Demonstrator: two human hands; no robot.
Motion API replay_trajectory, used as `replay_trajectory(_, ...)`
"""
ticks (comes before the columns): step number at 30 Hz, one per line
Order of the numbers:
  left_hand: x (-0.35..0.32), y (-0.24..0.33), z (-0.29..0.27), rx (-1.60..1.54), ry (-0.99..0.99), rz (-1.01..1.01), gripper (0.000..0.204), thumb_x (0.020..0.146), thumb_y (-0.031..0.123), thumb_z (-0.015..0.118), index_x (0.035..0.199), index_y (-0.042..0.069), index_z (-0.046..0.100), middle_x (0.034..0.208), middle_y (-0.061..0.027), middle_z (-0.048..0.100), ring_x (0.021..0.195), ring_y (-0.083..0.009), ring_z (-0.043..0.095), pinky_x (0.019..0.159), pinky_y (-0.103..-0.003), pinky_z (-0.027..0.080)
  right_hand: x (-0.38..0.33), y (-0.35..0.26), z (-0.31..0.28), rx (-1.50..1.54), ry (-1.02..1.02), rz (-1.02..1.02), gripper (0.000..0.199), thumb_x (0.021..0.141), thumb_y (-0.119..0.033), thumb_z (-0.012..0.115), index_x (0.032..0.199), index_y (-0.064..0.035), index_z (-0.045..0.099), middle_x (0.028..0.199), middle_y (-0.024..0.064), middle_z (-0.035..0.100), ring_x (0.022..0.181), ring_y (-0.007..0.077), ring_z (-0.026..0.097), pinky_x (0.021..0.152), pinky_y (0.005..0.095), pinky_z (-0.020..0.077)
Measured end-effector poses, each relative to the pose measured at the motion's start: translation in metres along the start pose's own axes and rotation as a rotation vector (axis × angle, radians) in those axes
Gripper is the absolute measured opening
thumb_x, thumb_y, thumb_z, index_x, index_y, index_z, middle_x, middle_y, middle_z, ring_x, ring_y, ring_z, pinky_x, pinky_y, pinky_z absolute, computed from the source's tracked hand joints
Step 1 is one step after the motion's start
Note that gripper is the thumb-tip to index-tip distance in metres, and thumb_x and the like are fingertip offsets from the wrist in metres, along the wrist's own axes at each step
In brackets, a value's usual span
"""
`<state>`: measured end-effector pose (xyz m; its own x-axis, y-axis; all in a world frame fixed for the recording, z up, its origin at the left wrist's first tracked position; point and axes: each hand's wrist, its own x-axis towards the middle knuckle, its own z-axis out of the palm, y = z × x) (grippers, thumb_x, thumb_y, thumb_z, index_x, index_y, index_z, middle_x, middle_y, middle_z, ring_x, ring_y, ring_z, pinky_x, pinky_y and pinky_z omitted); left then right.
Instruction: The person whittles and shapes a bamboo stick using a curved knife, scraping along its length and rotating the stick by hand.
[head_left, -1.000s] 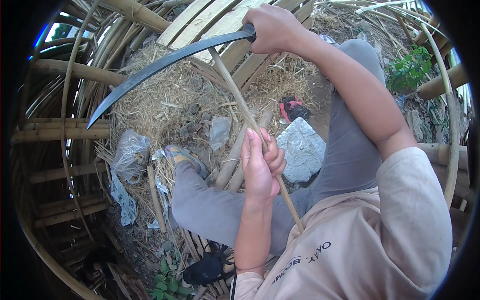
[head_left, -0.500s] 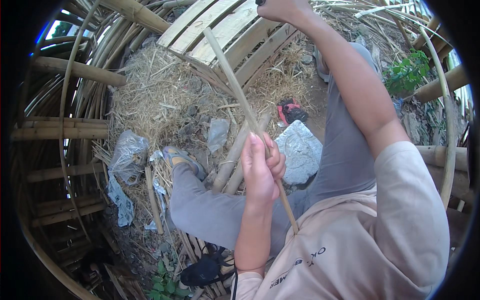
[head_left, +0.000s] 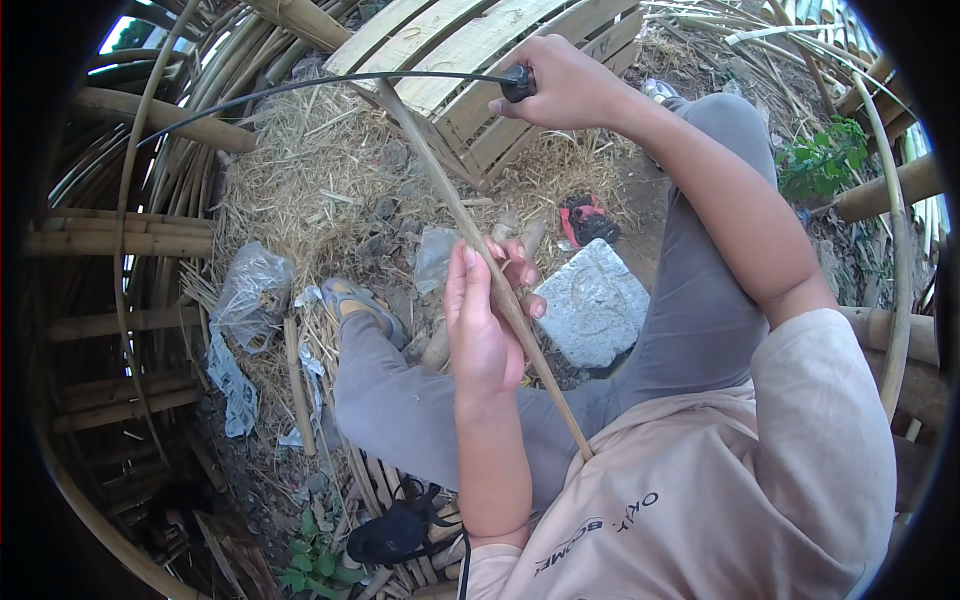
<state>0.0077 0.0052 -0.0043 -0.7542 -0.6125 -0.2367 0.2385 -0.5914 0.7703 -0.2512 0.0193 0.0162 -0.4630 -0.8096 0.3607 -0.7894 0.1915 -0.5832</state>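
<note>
My left hand (head_left: 484,330) is turned palm up, its loosely curled fingers and thumb around a bamboo stick (head_left: 446,193). The stick slants from the lower end against my shirt (head_left: 680,470) up to the wooden slatted crate (head_left: 440,60). Past the stick's upper end, my right hand (head_left: 575,88) is closed round the dark handle of a long-bladed knife (head_left: 400,74). Its thin dark blade reaches far to the left, seen nearly edge-on, and crosses the view at the stick's tip. Whether blade and stick touch, I cannot tell.
A flat grey stone block (head_left: 592,305) lies between my legs, with a red and black bundle (head_left: 587,220) beyond it. Clear plastic bags (head_left: 252,290) lie on the straw at left. Bamboo poles (head_left: 120,243) line the left side. A black bag (head_left: 392,535) sits near my left arm.
My right hand has come down and nearer, bringing the knife blade into view across the stick's tip. My left hand has shifted slightly left and its fingers have loosened round the stick.
</note>
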Motion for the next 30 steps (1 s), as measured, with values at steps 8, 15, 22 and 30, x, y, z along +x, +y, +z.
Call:
replay_trajectory(8, 0.001, -0.008, -0.004, 0.086, -0.068, 0.026, 0.021, 0.111, 0.030, 0.039, 0.107, 0.011, 0.047, 0.082, -0.0049, 0.053, 0.057, -0.0054, 0.041, 0.045, -0.018, 0.031, -0.007, -0.007, 0.013, -0.009, 0.006, -0.171, 0.034, 0.078, -0.030, 0.081, 0.089, 0.0009, 0.072, 0.069, 0.0165, 0.065, 0.069, 0.0330, 0.067, 0.064, 0.0400, 0.0519)
replay_trajectory(15, 0.001, -0.017, 0.004, 0.431, 0.119, 0.157, 0.020, 0.110, 0.027, 0.045, 0.116, 0.009, 0.048, 0.070, -0.0009, 0.052, 0.049, -0.0018, 0.036, 0.043, -0.018, 0.028, -0.017, -0.017, 0.003, -0.087, -0.081, -0.117, 0.038, 0.076, -0.033, 0.082, 0.094, -0.0009, 0.073, 0.079, 0.0170, 0.068, 0.084, 0.0358, 0.068, 0.076, 0.0444, 0.0538)
replay_trajectory(22, 0.001, -0.027, 0.009, 0.893, 0.246, 0.435, 0.024, 0.106, 0.017, 0.051, 0.115, -0.005, 0.052, 0.061, -0.0037, 0.056, 0.052, -0.0102, 0.055, 0.045, -0.029, 0.036, -0.016, -0.017, -0.002, -0.121, -0.112, -0.034, 0.038, 0.077, -0.034, 0.081, 0.094, -0.0010, 0.072, 0.085, 0.0175, 0.068, 0.091, 0.0358, 0.066, 0.080, 0.0441, 0.0539)
replay_trajectory(30, -0.013, -0.041, 0.019, 1.143, 0.249, 0.582, 0.024, 0.103, 0.008, 0.048, 0.117, -0.010, 0.054, 0.058, -0.0113, 0.056, 0.048, -0.0227, 0.060, 0.047, -0.036, 0.043, -0.010, -0.010, -0.005, -0.319, -0.021, 0.066, 0.038, 0.065, -0.015, 0.070, 0.101, -0.0021, 0.070, 0.098, 0.0184, 0.069, 0.101, 0.0354, 0.066, 0.087, 0.0442, 0.0546)
